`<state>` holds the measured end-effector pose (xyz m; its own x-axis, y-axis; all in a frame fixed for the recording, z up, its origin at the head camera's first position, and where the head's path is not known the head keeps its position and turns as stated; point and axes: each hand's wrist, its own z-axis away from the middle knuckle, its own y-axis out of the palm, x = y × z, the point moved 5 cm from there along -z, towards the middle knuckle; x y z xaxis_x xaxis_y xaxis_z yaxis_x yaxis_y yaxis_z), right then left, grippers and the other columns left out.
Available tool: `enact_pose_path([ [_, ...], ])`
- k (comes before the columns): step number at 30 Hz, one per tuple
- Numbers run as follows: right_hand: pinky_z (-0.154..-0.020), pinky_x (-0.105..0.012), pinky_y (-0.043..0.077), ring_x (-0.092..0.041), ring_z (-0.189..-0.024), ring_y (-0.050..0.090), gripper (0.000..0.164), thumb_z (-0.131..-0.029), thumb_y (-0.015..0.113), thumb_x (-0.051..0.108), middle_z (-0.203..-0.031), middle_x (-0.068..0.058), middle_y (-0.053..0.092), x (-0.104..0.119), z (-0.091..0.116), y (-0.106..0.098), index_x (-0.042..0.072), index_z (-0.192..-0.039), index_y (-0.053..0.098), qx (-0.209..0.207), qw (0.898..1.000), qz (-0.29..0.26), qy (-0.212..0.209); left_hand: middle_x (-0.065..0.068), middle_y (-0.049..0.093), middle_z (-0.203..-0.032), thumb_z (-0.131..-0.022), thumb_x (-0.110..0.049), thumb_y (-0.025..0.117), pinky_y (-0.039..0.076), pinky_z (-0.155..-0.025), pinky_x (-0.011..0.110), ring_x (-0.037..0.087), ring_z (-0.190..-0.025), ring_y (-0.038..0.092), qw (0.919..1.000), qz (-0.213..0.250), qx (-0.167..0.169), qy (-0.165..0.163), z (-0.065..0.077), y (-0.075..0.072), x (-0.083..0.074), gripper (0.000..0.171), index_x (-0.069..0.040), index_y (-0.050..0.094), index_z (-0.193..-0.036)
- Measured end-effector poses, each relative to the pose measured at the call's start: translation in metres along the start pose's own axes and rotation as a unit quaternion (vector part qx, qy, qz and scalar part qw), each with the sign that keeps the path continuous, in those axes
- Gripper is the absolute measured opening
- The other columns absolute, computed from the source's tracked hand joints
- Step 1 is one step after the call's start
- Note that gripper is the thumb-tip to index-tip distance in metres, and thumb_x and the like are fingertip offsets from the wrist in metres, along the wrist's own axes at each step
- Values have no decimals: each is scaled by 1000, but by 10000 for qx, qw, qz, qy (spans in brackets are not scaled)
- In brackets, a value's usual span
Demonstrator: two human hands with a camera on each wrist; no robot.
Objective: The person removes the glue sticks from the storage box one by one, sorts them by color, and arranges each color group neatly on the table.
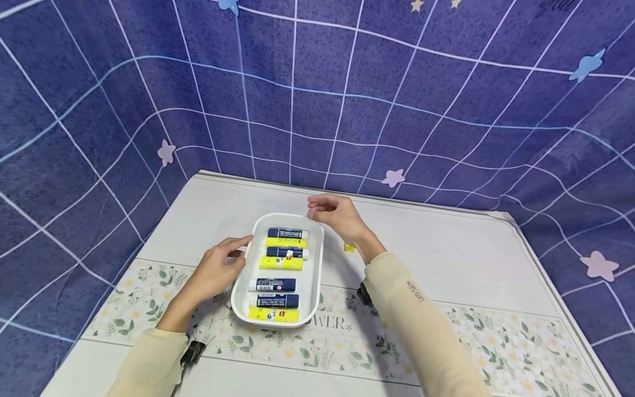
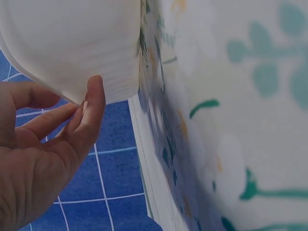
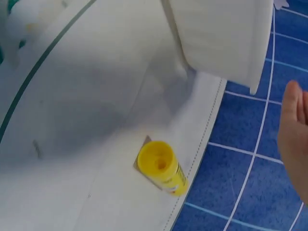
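Note:
A white tray (image 1: 319, 264) holds several navy and yellow glue sticks (image 1: 281, 262), lying crosswise in a column. My left hand (image 1: 216, 270) is at the tray's left side; in the left wrist view a finger of that hand (image 2: 53, 130) rests along the tray's outer wall (image 2: 115, 72). Above the tray's far right corner is my right hand (image 1: 339, 216), fingers loosely bent and holding nothing. Beyond the tray's edge, the right wrist view shows only part of that hand (image 3: 294, 134). A yellow glue stick (image 3: 161, 166) stands upright on the table, mostly hidden by my right wrist in the head view.
The table (image 1: 446, 259) has a white cover with a floral band. A blue gridded curtain (image 1: 317, 99) hangs behind it and along its sides. Under the upright glue stick lies a small brownish square (image 3: 144, 166).

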<state>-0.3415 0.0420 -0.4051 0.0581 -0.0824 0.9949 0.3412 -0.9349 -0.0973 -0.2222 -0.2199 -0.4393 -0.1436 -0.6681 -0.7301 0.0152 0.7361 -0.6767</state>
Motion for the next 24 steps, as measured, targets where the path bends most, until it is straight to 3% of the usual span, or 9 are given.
enact_pose_path([
  [6, -95, -27, 61, -15, -106, 68, 40, -92, 73, -2, -130, -28, 66, -6, -3, 23, 0, -131, 68, 851, 9947, 578, -26, 18, 60, -144, -100, -7, 55, 57, -99, 56, 39, -122, 65, 10000, 35, 13, 0, 0, -1, 0, 51, -9, 53, -151],
  [12, -102, -30, 58, -32, -121, 67, 45, -93, 71, -1, -132, -23, 68, -12, -10, 44, -1, -137, 63, 1476, 9769, 1533, -176, 17, 59, -145, -101, -9, 55, 57, -95, 49, 37, -121, 65, 10000, 12, 38, -9, -1, -2, 0, 50, -9, 54, -151],
  [19, -105, -29, 57, -24, -121, 68, 43, -93, 74, 2, -129, -13, 72, -16, -18, 56, 5, -135, 67, 1553, 9566, 2454, -245, 18, 60, -144, -100, -7, 55, 57, -98, 54, 38, -121, 65, 10000, 54, 59, 5, -1, -2, -1, 51, -8, 54, -151],
  [24, -104, -26, 57, -23, -123, 68, 42, -93, 73, 0, -130, -12, 72, -18, -22, 62, 5, -134, 68, 1581, 9450, 2851, -273, 19, 60, -144, -100, -7, 54, 56, -99, 56, 39, -121, 66, 9999, 74, 71, 14, 0, -3, -1, 51, -8, 54, -151],
])
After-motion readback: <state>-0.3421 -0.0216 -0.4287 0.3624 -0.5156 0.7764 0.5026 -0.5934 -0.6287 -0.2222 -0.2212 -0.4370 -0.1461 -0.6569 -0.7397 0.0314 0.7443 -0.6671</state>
